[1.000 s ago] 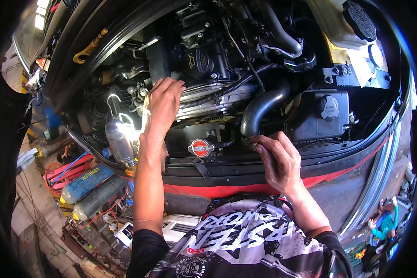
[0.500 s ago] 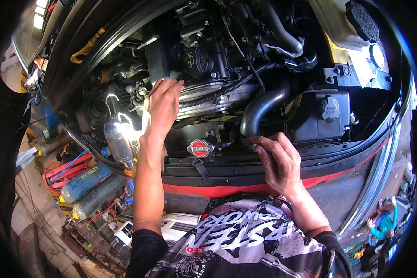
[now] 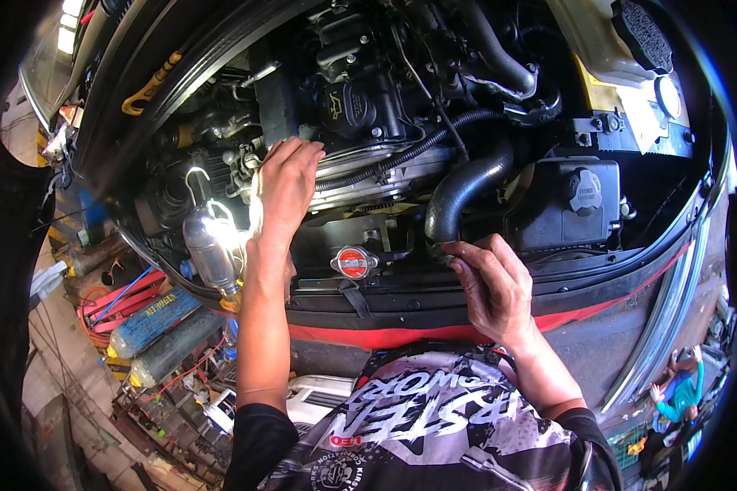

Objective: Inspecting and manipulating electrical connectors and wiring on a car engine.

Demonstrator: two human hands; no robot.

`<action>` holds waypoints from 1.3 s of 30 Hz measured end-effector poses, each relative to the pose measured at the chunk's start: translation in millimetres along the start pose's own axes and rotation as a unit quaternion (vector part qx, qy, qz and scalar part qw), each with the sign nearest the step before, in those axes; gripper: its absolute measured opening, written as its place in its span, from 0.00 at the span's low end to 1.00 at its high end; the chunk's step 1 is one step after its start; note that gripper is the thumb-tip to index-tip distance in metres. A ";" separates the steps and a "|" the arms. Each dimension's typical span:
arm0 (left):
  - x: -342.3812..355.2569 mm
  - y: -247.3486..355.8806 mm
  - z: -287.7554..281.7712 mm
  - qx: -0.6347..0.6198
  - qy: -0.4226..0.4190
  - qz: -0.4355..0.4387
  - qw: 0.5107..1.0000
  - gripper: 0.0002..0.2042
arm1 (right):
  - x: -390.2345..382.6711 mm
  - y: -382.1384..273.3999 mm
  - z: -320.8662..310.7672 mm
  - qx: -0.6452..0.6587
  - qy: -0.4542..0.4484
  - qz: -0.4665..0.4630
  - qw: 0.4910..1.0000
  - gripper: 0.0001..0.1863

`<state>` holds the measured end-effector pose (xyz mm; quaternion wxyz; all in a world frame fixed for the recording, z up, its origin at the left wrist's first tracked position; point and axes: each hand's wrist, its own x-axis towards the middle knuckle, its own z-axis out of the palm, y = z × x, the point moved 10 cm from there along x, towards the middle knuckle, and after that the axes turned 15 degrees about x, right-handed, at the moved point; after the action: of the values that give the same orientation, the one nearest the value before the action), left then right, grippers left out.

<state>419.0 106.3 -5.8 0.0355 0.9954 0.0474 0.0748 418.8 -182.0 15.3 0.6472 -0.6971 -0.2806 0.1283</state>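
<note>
- Right hand (image 3: pixel 493 282): fingertips pinched at lower end of hose (image 3: pixel 454 199) — whether gripping, cannot tell.
- Hose, right of engine (image 3: pixel 391 110): likely light, stiffly springy; best held round its bend.
- Left hand (image 3: pixel 287 190): fingers bent beside engine — grasp hidden.

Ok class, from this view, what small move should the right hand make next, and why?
Perhaps slide the right hand slightly aside so the lower end of the black hose can be checked: the fingers are gathered right at that end and partly hide it.
</note>
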 end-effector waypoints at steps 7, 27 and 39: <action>-6.2 -10.7 5.0 -0.002 -0.060 -0.079 0.995 0.10 | -0.7 0.9 0.4 -0.003 -0.003 0.001 1.000 0.19; 7.5 -11.0 13.4 0.020 -0.126 -0.003 0.992 0.08 | -1.0 0.1 0.5 0.005 -0.001 -0.003 1.000 0.18; 9.5 -16.3 0.6 0.022 -0.102 -0.038 0.994 0.09 | 0.5 -1.1 0.2 0.003 -0.004 -0.010 1.000 0.18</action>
<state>426.9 123.4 -6.2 0.0214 0.9959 0.0826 -0.0300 418.8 -181.5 16.4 0.6497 -0.6914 -0.2900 0.1256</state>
